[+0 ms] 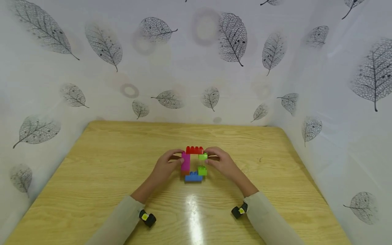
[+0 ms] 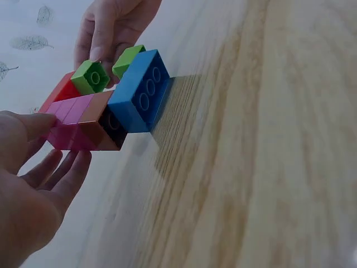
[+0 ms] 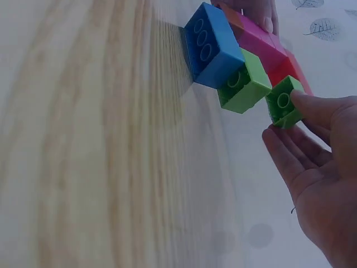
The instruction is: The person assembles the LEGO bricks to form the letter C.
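Note:
A frame of toy building blocks stands mid-table, a blue block (image 1: 193,178) at its base. On its left side an orange block (image 2: 96,111) carries stacked pink blocks (image 1: 185,162), and a red block (image 1: 194,150) spans the top. One green block (image 1: 202,171) sits on the blue one; another green block (image 3: 283,101) hangs under the red block's right end, with a gap between the two. My left hand (image 1: 165,167) grips the pink blocks between thumb and fingers. With thumb and fingertips my right hand (image 1: 226,166) pinches the upper green block.
The light wood table (image 1: 101,177) extends around the blocks on all sides. A white leaf-print sheet (image 1: 180,75) hangs behind it and along both sides. Each sleeve cuff has a small black camera (image 1: 148,217) strapped to it.

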### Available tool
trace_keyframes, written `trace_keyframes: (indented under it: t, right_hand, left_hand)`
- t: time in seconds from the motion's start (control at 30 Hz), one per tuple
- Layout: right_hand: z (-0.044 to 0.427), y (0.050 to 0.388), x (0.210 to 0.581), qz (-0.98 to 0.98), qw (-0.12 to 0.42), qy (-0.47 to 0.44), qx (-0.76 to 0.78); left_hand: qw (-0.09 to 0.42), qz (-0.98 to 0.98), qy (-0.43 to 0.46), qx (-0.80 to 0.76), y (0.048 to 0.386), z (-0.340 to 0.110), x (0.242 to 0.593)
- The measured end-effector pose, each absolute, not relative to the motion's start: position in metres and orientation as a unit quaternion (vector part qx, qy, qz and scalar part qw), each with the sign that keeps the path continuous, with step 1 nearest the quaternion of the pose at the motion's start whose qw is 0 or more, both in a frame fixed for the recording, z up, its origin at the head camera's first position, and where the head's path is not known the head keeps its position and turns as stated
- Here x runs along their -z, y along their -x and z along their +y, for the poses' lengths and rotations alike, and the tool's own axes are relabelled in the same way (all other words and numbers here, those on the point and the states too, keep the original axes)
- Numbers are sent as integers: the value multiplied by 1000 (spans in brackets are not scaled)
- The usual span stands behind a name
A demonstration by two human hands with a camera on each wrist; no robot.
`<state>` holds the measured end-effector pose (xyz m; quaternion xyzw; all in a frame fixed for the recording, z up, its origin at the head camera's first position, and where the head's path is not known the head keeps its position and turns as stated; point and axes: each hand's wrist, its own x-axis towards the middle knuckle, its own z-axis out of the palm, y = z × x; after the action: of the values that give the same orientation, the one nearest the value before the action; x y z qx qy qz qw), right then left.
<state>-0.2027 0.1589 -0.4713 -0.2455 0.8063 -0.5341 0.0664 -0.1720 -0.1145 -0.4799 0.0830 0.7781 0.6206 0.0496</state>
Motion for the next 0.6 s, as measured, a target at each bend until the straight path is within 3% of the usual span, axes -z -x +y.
trace_keyframes:
  t: [0.6]
  right_hand:
    - [153, 218, 485, 865, 84, 147, 471]
  left_hand:
    - [98, 808, -31, -579, 195, -105, 492]
